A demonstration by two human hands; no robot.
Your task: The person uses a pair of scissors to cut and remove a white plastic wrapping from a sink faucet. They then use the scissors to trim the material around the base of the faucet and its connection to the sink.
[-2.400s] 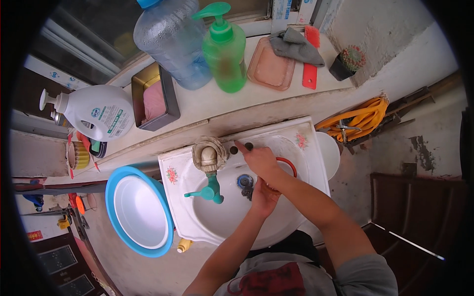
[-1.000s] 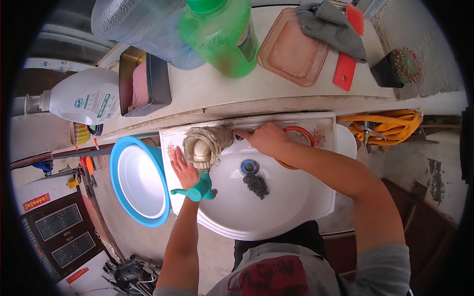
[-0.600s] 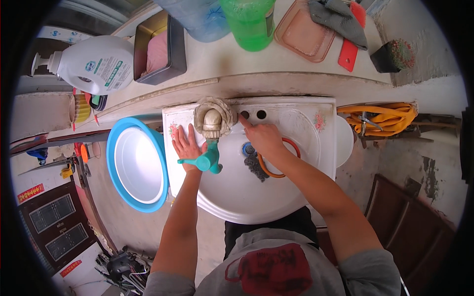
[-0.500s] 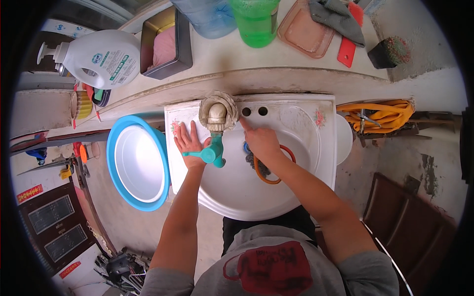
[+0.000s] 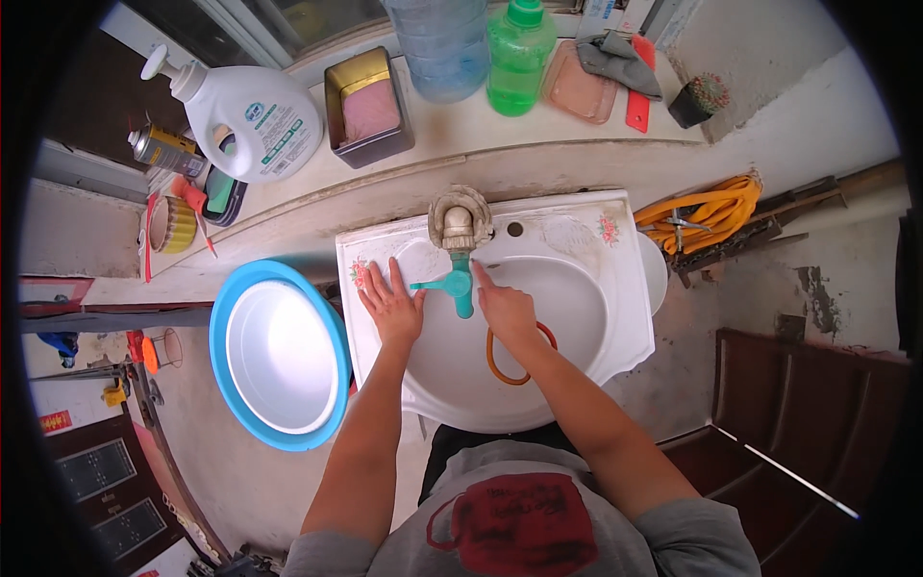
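Resting on glossy ceramic (image 5: pixel 442 370), left fingers (image 5: pixel 396 278) splay; right index finger (image 5: pixel 484 278) points, grip unclear.

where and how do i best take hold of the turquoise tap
Probably by the lever of the turquoise tap, pinched from the left: it is slim and sticks out that way from the round hub, with the left hand close by. The right hand crowds the other side.

A head-worn fisheye camera looks down from above the left grip (image 5: pixel 393 313) and right grip (image 5: pixel 508 313), sink (image 5: pixel 630 322) beneath.
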